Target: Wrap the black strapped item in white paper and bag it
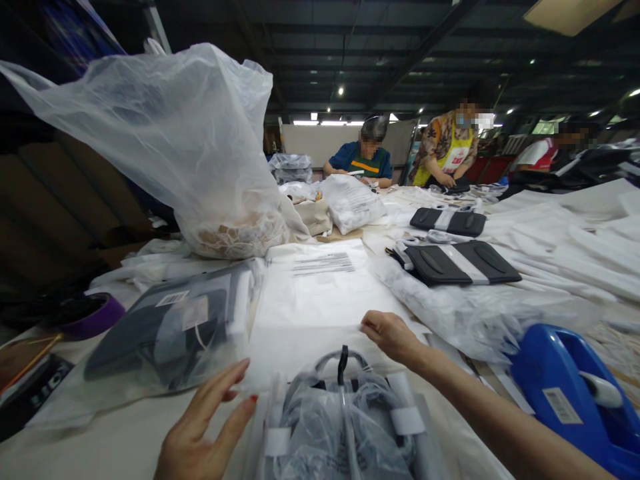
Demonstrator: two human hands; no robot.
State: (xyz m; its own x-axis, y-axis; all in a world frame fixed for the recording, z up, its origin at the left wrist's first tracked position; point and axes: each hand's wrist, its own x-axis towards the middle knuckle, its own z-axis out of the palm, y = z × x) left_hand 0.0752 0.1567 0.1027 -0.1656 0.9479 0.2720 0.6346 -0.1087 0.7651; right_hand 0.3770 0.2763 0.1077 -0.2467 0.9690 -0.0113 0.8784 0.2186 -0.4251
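Observation:
My left hand [203, 427] is open, thumb and fingers apart, just left of a bag wrapped in clear plastic [325, 427]. That wrapped bag has a looped handle, a black strap end and white wraps at its sides. My right hand [393, 337] is closed in a pinch at the right edge of a flat white plastic bag [305, 300] with printed lines. This white bag lies beyond the wrapped one. Left of it rests a dark bag in a clear sleeve [185, 320] with a barcode label.
A large translucent sack [200, 153] stands at the back left. A blue tape dispenser [565, 393] sits at right, a purple tape roll [90, 317] at left. Black cases with white bands [463, 262] lie beyond my right hand. Several people [363, 157] work across the table.

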